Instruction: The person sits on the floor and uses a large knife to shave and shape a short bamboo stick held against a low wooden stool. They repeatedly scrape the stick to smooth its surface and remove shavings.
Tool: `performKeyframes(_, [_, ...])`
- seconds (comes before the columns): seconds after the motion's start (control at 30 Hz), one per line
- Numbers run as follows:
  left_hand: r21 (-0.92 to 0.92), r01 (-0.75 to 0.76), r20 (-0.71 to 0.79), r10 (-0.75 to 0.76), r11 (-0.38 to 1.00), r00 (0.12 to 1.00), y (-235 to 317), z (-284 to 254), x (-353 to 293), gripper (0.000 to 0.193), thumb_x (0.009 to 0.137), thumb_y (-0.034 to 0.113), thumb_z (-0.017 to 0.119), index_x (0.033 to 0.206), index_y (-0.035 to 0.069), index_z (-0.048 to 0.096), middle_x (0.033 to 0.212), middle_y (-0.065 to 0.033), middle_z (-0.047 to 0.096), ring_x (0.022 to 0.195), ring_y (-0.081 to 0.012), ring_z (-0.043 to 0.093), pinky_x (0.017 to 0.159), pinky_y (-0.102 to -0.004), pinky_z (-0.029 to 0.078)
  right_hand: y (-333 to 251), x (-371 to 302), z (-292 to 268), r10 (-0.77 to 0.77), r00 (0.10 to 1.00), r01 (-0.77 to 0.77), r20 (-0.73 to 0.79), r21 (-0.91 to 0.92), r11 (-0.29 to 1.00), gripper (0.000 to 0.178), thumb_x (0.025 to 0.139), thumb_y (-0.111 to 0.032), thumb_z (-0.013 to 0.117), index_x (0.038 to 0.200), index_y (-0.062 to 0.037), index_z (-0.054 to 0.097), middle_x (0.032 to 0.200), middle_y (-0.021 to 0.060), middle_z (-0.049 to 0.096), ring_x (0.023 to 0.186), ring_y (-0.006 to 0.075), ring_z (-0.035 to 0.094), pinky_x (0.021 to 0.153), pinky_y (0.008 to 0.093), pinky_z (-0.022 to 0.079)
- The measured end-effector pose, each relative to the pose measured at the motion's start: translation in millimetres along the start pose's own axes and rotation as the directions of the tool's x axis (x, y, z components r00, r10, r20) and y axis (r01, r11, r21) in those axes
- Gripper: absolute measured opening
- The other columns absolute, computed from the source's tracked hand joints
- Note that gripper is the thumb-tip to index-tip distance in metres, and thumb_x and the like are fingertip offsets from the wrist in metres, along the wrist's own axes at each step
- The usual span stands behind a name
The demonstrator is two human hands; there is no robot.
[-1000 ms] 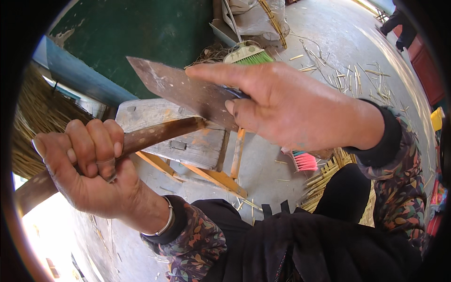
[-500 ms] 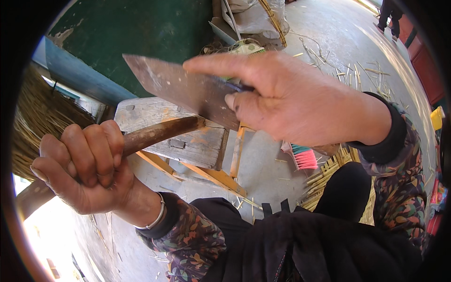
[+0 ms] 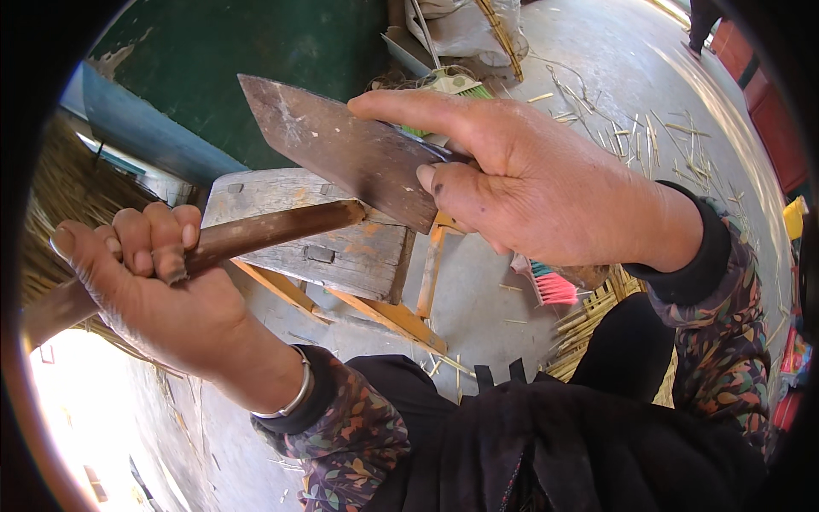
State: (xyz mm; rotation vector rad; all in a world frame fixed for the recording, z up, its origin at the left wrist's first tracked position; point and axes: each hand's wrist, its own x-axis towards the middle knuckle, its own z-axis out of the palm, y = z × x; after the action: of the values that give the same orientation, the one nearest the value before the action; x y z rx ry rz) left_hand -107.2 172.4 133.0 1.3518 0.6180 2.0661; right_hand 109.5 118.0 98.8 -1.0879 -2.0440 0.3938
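Observation:
A brown pole, seemingly bamboo (image 3: 281,230), runs from the left rim to above the weathered wooden stool (image 3: 363,269). My left hand (image 3: 183,307) is closed round it, with the fingers curled over and the thumb stretched along its left side. My right hand (image 3: 554,183) grips a dark, broad-bladed cleaver (image 3: 337,149), its index finger laid along the blade's back edge. The blade hangs over the stool, its lower edge close to the pole's cut end; whether they touch I cannot tell. The cleaver's handle is mostly hidden in my right hand.
A pink and green brush (image 3: 550,286) lies on the floor right of the stool, near a woven bamboo piece (image 3: 589,328). Cut strips (image 3: 657,141) litter the floor. A dark green panel (image 3: 230,68) stands behind the stool. At the upper right a person's legs (image 3: 704,26) show.
My left hand has turned and shifted its hold, its fingers now less tightly wrapped. The pole's near end has risen slightly. The cleaver has moved a little right, with its blade face more turned into view.

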Motion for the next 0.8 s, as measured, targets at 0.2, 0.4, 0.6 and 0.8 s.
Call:
performKeyframes(0.2, [-0.02,-0.116,-0.014,0.116,0.993,0.993,3.6,16.8,-18.1,0.036,0.092,0.025,0.061,0.07,0.015,0.034,0.053,0.0043,0.03,0.047,-0.0056,0.031,0.053,-0.0225,0.032,-29.2,4.6,-26.1,0.26,0.964,-0.265,0.055,0.115,0.957,0.043,0.09,-0.006,0.044,0.133,-0.0075,0.044,0.068,0.0081,0.056,0.051,0.0157,0.05,0.051,0.029,0.046])
performKeyframes(0.4, [0.085,-0.12,-0.077,0.127,0.989,0.989,5.6,16.4,-17.0,0.044,0.093,0.034,0.06,0.064,0.017,0.031,0.052,0.0042,0.029,0.045,-0.0067,0.029,0.052,-0.0248,0.031,-10.1,4.7,-11.1,0.077,0.996,-0.081,0.034,0.161,0.984,0.048,0.093,-0.005,0.043,0.14,-0.0125,0.039,0.065,-0.0003,0.054,0.043,0.0067,0.045,0.045,0.0239,0.044])
performKeyframes(0.6, [0.025,-0.063,-0.053,0.064,0.998,0.997,0.8,4.3,-7.7,0.046,0.095,0.033,0.056,0.061,0.018,0.029,0.051,0.0048,0.028,0.043,-0.0057,0.026,0.05,-0.0248,0.029,-22.8,8.7,-24.9,0.165,0.985,-0.171,0.058,0.114,0.979,0.045,0.093,-0.006,0.042,0.138,-0.014,0.043,0.063,-0.001,0.052,0.042,0.0048,0.046,0.042,0.0216,0.043])
performKeyframes(0.8, [0.009,-0.076,-0.012,0.076,0.997,0.997,3.3,6.9,-9.7,0.043,0.095,0.03,0.056,0.062,0.018,0.031,0.05,0.0048,0.027,0.041,-0.0054,0.025,0.047,-0.0238,0.028,-12.0,13.1,-11.7,0.094,0.993,-0.104,0.074,0.14,0.985,0.038,0.089,-0.006,0.044,0.128,-0.0086,0.048,0.066,0.008,0.054,0.051,0.0171,0.05,0.05,0.0291,0.044])
